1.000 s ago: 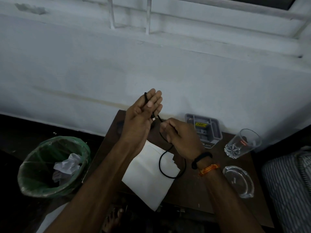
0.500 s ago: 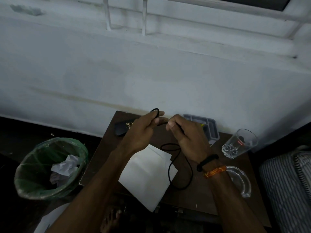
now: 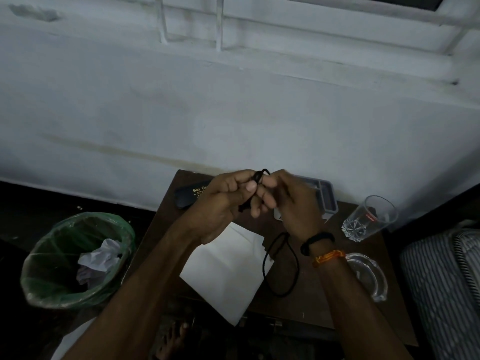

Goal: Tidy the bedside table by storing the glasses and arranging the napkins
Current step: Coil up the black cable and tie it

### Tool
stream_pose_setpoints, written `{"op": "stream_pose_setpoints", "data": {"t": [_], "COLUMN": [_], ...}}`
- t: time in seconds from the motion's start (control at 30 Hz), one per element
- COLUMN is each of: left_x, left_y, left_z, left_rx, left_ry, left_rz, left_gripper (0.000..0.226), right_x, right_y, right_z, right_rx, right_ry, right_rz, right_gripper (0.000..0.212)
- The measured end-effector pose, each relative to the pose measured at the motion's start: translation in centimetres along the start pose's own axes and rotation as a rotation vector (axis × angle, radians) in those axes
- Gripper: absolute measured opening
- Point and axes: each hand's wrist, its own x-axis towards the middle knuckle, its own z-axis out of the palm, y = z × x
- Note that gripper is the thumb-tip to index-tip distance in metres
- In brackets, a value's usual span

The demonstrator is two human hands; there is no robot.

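White napkin (image 3: pixel 223 271) lies at the tabletop's (image 3: pixel 324 302) near edge, overhanging it. Cord (image 3: pixel 281 266) loop hangs over the middle. Above, left hand (image 3: pixel 223 203) and right hand (image 3: pixel 288 203) both pinch the cord's bundled end. Black case (image 3: pixel 185 197) sits at far-left corner.

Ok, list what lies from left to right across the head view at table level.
Green-lined waste bin → black glasses case with gold lettering → white paper napkin → clear faceted drinking glass → striped bedding.
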Motion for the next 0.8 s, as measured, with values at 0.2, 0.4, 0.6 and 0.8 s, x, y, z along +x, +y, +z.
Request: {"op": "stream_pose_setpoints", "data": {"t": [0.2, 0.4, 0.6, 0.8], "left_x": [0.5, 0.8, 0.7, 0.5], "left_y": [-0.2, -1.1, -2.6, -2.6], "left_z": [-0.4, -0.7, 0.0, -0.8], "left_rx": [-0.092, -0.077, 0.44, 0.707], "left_ry": [0.202, 0.417, 0.333, 0.202], "left_rz": [0.067, 0.045, 0.087, 0.153], "left_gripper": [0.035, 0.037, 0.043, 0.041], "right_x": [-0.6, -0.9, -0.5, 0.2], "right_y": [-1.6, -2.1, -2.3, -1.9], "right_z": [0.9, 1.2, -0.2, -2.7], "right_rx": [-0.102, -0.223, -0.152, 0.339], "right_ry": [-0.263, -0.439, -0.317, -0.309], "right_rz": [0.036, -0.013, -0.004, 0.31], "right_gripper": [0.022, 0.029, 0.014, 0.013]}}
